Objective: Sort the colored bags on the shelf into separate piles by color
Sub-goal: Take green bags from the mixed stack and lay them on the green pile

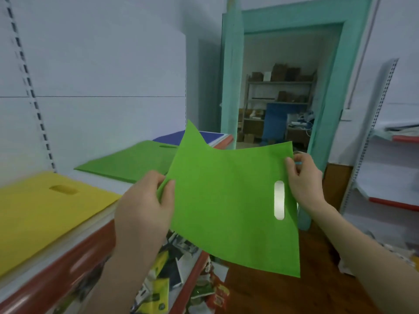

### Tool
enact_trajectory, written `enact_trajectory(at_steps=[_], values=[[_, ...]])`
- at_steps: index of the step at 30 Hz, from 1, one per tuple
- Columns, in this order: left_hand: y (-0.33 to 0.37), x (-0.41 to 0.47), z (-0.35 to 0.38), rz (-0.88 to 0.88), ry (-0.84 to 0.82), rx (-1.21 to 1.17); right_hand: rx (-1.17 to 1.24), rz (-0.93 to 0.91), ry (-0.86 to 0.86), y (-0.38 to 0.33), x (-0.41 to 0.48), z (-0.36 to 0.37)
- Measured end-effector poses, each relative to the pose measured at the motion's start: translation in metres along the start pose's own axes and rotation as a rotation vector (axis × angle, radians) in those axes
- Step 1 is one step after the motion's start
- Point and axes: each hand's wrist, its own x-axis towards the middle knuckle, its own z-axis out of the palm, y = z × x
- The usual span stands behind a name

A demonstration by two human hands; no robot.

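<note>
- The left hand pinches the left edge of a green bag, its fingers curled behind the cloth and the thumb pressed on the front.
- The right hand grips the bag's upper right corner, fingers folded over the edge just above the handle slot.
- The green bag hangs in the air between the two hands, in front of the shelf and off its red front edge, with its face toward the camera and one upper corner sticking up.
- A second green bag lies flat on the shelf behind the left hand.
- A blue bag lies flat beyond it, at the far end.
- A yellow bag lies flat at the near left, apart from the green one.
- A lower shelf below holds mixed printed packets.
- A teal door frame stands behind, opening onto a storeroom.
</note>
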Motion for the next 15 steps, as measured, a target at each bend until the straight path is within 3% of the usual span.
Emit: enact_trajectory(at_steps=[8,15], values=[[0.003,0.045,0.095,-0.125,0.057,0.192,0.074,-0.046,-0.099,0.056,0.118,0.055],[-0.009,0.069,0.115,-0.297,0.084,0.391,0.204,-0.123,-0.160,0.052,0.177,0.132]])
